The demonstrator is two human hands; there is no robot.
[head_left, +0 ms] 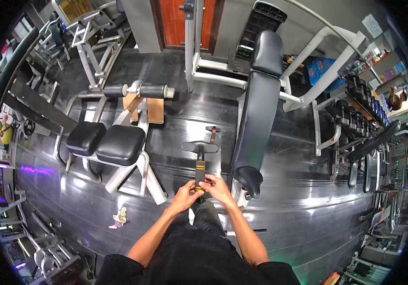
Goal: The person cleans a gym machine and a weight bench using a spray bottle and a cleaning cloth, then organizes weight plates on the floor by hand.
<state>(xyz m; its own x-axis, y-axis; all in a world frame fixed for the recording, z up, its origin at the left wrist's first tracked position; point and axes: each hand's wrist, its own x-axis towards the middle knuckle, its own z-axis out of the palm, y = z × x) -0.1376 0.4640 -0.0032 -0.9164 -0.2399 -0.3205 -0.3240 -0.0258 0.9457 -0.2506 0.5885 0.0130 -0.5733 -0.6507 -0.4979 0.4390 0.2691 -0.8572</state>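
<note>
In front of my body, a black bar with yellow-orange bands (200, 167) points away from me. A wide, flat black crosspiece (190, 147) with rounded ends tops its far end. My left hand (185, 195) is closed on the near part of the bar from the left, thumb and fingers at its edge. From the right, my right hand (218, 190) grips the same part, its fingertips close to those of the left. Just beyond the crosspiece lies a small black T-shaped piece with red bands (213, 134).
A padded bench (260, 109) stands close on the right, and a machine with black seat pads (120, 144) on the left. Dumbbells fill a rack (353, 111) farther right. A small cream-coloured item (120, 216) lies on the dark floor (80, 204).
</note>
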